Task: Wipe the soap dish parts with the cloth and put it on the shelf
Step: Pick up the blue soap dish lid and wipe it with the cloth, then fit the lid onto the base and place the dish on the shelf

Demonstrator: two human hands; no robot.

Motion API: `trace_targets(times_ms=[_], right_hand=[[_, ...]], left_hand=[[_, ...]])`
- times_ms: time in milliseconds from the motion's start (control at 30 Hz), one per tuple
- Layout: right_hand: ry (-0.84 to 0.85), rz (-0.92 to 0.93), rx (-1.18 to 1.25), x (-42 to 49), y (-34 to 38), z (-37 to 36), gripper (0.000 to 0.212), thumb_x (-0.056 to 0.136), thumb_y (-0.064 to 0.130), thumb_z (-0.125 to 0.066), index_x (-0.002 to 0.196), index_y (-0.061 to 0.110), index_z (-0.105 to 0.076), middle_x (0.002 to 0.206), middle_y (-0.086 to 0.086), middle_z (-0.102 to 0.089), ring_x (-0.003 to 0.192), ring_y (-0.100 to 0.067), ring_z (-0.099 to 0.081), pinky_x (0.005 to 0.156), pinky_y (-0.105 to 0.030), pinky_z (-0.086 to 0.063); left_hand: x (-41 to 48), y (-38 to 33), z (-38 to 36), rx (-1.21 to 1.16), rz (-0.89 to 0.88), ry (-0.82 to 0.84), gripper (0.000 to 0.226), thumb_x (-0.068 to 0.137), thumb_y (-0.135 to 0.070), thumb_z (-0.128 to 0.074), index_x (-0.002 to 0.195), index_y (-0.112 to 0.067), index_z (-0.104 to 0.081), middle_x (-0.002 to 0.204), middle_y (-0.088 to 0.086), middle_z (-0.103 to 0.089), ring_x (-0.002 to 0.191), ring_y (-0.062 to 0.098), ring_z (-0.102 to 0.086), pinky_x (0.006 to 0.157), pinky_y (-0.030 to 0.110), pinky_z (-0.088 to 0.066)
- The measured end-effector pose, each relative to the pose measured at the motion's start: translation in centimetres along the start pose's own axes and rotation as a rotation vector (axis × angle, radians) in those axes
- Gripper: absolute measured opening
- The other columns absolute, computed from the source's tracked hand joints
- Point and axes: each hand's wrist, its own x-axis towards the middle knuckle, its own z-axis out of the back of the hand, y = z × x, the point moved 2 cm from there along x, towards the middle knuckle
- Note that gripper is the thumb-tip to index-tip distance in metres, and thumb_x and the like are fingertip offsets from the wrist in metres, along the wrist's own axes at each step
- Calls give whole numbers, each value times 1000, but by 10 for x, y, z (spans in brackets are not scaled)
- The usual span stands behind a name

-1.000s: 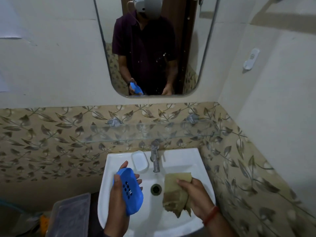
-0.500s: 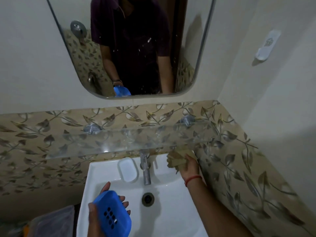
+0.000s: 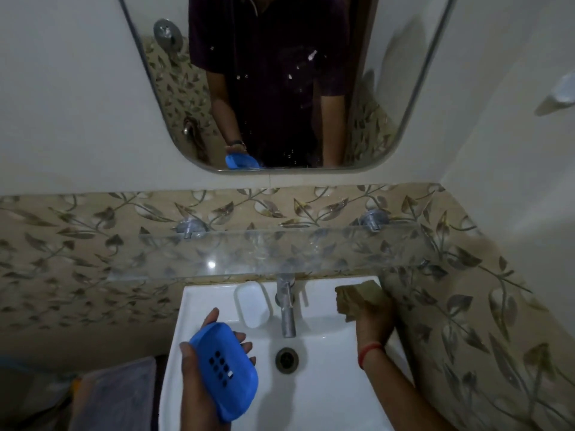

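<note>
You hold the blue oval plastic soap dish part with drain holes (image 3: 224, 368) in your left hand (image 3: 199, 390), thumb on one long edge and fingers curled round the other, low over the front left of the white ceramic washbasin (image 3: 326, 393). Your right hand (image 3: 371, 325) is well apart from it at the basin's back right corner. Its fingers are closed on the folded brown cloth (image 3: 357, 301), just under the end of the clear glass wall shelf (image 3: 280, 253). Cloth and blue part do not touch, so I judge you are between wipes: either this part is done, or its wiping has yet to start. The view does not settle which. The small white rounded plastic tray (image 3: 252, 304), likely the dish's other part, lies on the basin ledge just left of the chrome tap (image 3: 287, 309).

The next move, as I read it, is to bring both hands together over the basin and rub the cloth across the perforated face. If that face is already clean, lift the part up and forward past the shelf's front edge and set it flat on the glass.

As for containers, I can see nothing in the white tray or on the blue part. The basin shows only its drain (image 3: 287, 359), and the grey lidded plastic box (image 3: 115, 396) at lower left hides its contents
</note>
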Motion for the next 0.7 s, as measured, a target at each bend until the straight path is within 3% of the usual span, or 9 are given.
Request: trace_targets(times_ms=[100,167,233,300,433,533,600,633,700], right_hand=[[48,401,-208,-68,-21,-2,44,84,-7,-69,124,9,-59,118,-6,-60,106,-19,-58,95,-29,-48],[339,471,-259,-115,-39,-15,48,87,11,-70,124,38,-54,108,14,-62,90,-3,-60,77,-21,-51],[709,461,-428,-153,-53,-39,44,89,34,-62,124,54,-45,94,28,-59,82,5,-60,71,-15,-52],[947,413,-590,-177,-56,-67,62,87,43,-58,138,60,-27,95,27,-57,83,6,-58,76,-11,-47],[933,257,-721,-181,-50,-114,88,95,26,-58,156,35,6,123,-2,-62,105,-15,-63,88,-21,-49],[835,296,-766,-172,-42,-127,70,95,20,-58,154,19,-20,130,-6,-59,115,-19,-61,95,-26,-48],[771,351,-793,-166,-39,-127,42,95,19,-57,135,17,-44,124,-5,-63,115,-19,-62,95,-27,-48],[764,375,-795,-165,-38,-126,32,95,20,-57,126,17,-49,120,-5,-66,113,-19,-63,93,-26,-48],[774,412,-784,-167,-40,-122,23,96,23,-56,119,17,-52,113,-4,-69,108,-19,-65,87,-23,-48]], left_hand=[[11,-1,-2,31,-47,27,64,104,-56,-16,154,-22,-40,120,30,-55,129,53,-45,108,65,-32],[16,-10,6,-7,-66,10,57,107,-50,-21,154,-24,-41,109,23,-59,109,46,-56,92,59,-44],[21,-12,15,28,-70,13,58,105,-54,-31,152,-24,-43,104,20,-63,91,37,-61,69,53,-56],[7,-14,16,83,-124,-8,87,80,-75,-57,146,-19,-50,99,19,-71,88,37,-68,57,46,-63],[-6,-19,34,-13,-127,25,116,43,-83,-80,137,-20,-57,99,20,-72,96,41,-68,87,59,-52],[-11,-34,40,5,-87,30,132,6,-68,-93,121,-13,-61,104,18,-72,111,38,-63,105,64,-41],[-21,-44,42,43,-16,86,115,24,-56,-95,127,-20,-59,114,25,-62,124,43,-50,113,62,-32],[-23,-51,46,58,-40,128,96,51,-47,-94,136,-26,-55,113,26,-60,125,44,-47,112,62,-31],[-26,-54,56,5,-92,179,52,102,-31,-53,152,-26,-41,123,29,-57,134,49,-43,114,64,-28]])
